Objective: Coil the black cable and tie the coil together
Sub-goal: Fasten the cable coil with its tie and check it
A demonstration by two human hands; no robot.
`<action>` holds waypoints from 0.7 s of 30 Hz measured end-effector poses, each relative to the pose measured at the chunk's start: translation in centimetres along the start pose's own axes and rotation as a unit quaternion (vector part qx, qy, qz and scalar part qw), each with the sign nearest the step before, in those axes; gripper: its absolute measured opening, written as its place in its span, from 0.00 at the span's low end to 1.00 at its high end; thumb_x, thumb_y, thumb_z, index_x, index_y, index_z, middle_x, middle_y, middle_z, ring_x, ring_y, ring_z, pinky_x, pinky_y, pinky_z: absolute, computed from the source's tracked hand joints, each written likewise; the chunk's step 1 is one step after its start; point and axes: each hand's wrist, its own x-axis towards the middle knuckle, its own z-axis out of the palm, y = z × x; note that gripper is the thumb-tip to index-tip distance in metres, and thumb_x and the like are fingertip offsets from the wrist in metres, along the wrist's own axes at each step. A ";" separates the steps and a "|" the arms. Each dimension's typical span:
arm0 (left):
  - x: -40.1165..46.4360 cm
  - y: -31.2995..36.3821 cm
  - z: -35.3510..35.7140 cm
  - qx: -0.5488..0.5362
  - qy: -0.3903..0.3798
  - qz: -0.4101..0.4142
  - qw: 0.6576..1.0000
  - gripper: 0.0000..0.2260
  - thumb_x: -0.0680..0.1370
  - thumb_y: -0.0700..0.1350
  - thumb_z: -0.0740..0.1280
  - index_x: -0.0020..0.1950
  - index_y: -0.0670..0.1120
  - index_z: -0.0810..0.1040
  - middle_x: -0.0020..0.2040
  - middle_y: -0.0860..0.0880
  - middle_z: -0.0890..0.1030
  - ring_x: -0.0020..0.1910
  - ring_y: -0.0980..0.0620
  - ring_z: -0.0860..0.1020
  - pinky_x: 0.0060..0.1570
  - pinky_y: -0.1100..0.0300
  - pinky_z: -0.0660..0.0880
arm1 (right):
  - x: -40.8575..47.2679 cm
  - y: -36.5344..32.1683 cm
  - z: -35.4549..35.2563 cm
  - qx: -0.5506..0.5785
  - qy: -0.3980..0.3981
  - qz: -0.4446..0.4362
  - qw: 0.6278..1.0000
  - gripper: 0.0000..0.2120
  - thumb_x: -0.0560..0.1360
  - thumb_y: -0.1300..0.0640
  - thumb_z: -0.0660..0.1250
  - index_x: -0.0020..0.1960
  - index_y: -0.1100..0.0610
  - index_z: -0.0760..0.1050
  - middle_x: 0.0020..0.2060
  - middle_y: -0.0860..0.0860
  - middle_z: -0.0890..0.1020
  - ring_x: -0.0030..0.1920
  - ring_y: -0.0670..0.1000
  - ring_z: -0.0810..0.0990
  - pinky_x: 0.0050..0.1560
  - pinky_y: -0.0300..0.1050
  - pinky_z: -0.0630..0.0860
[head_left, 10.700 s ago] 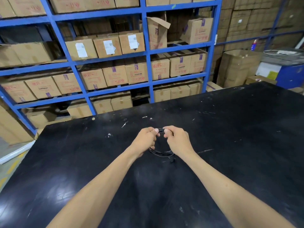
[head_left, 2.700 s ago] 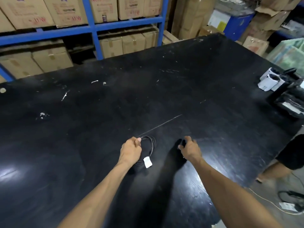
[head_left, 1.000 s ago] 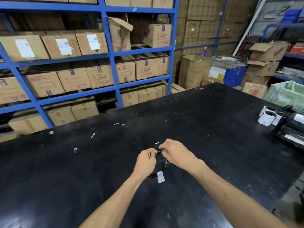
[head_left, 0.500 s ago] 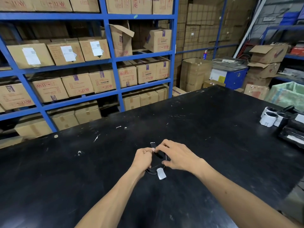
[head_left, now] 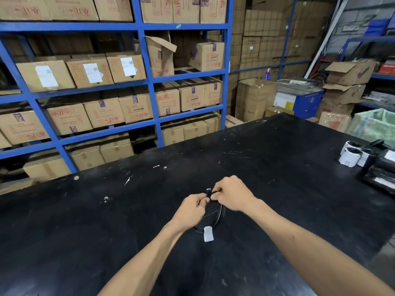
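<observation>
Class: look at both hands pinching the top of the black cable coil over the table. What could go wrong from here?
1. Both hands, left hand and right hand, pinch only the top of the coil; the hanging loops might spread or slip out before tying.
2. The white tag dangling below could catch in the loops.

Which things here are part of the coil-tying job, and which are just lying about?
Job: coiled black cable with white tag; small black tie strip; left hand; right hand.

Lying about: white paper-wrapped rolls; black plastic packets; brown cardboard boxes.
</observation>
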 end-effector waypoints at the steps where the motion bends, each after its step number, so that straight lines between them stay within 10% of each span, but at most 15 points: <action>1: -0.1 0.1 -0.2 0.012 -0.002 0.007 1.000 0.15 0.82 0.45 0.60 0.36 0.45 0.67 0.27 0.56 0.62 0.27 0.54 0.61 0.30 0.56 0.61 | 0.2 -0.1 -0.2 0.021 -0.005 0.017 1.000 0.06 0.73 0.55 0.72 0.45 0.51 0.88 0.39 0.52 0.87 0.43 0.56 0.84 0.44 0.48 0.82; 4: -0.2 -0.1 -0.8 0.040 -0.013 0.025 0.999 0.15 0.82 0.45 0.61 0.38 0.40 0.68 0.30 0.51 0.64 0.30 0.52 0.61 0.31 0.56 0.61 | 0.6 -0.3 -0.1 0.085 -0.023 0.056 0.995 0.03 0.69 0.60 0.75 0.42 0.55 0.88 0.33 0.55 0.87 0.37 0.56 0.87 0.44 0.52 0.86; 8: -0.8 -1.2 -0.6 0.059 -0.043 0.049 0.996 0.15 0.81 0.47 0.61 0.36 0.44 0.68 0.27 0.56 0.62 0.27 0.56 0.60 0.29 0.59 0.59 | 1.0 0.3 -0.6 0.150 -0.135 0.060 0.978 0.24 0.69 0.64 0.80 0.63 0.55 0.80 0.53 0.56 0.85 0.37 0.53 0.86 0.46 0.49 0.86; 10: -1.1 -2.3 -0.1 0.040 -0.057 0.044 0.997 0.14 0.81 0.49 0.61 0.38 0.43 0.70 0.27 0.57 0.63 0.28 0.55 0.60 0.29 0.57 0.60 | 0.7 0.7 -0.7 0.139 -0.171 0.040 0.975 0.13 0.69 0.63 0.79 0.53 0.55 0.85 0.45 0.59 0.88 0.32 0.49 0.82 0.46 0.51 0.86; 14: -1.0 -3.6 0.0 -0.094 -0.075 -0.038 0.992 0.13 0.75 0.59 0.69 0.48 0.51 0.82 0.30 0.53 0.72 0.29 0.53 0.68 0.30 0.59 0.66 | -0.1 1.5 0.9 0.133 -0.134 0.060 0.980 0.04 0.66 0.59 0.73 0.33 0.56 0.85 0.25 0.51 0.83 0.26 0.45 0.80 0.39 0.43 0.81; 17: -1.1 -4.9 -1.2 -0.254 -0.070 -0.126 0.956 0.26 0.66 0.58 0.80 0.59 0.48 0.81 0.43 0.50 0.85 0.42 0.49 0.83 0.41 0.58 0.77 | -0.2 2.5 2.8 0.211 -0.086 0.133 0.964 0.09 0.63 0.61 0.68 0.38 0.65 0.84 0.25 0.52 0.83 0.26 0.46 0.82 0.41 0.43 0.84; 21: -1.9 -7.5 -2.2 -0.350 -0.076 -0.211 0.910 0.18 0.69 0.40 0.80 0.56 0.40 0.80 0.45 0.40 0.82 0.47 0.43 0.85 0.45 0.49 0.83 | 0.3 4.6 5.4 0.348 -0.025 0.230 0.909 0.09 0.68 0.66 0.69 0.42 0.74 0.78 0.28 0.55 0.83 0.30 0.51 0.84 0.44 0.48 0.86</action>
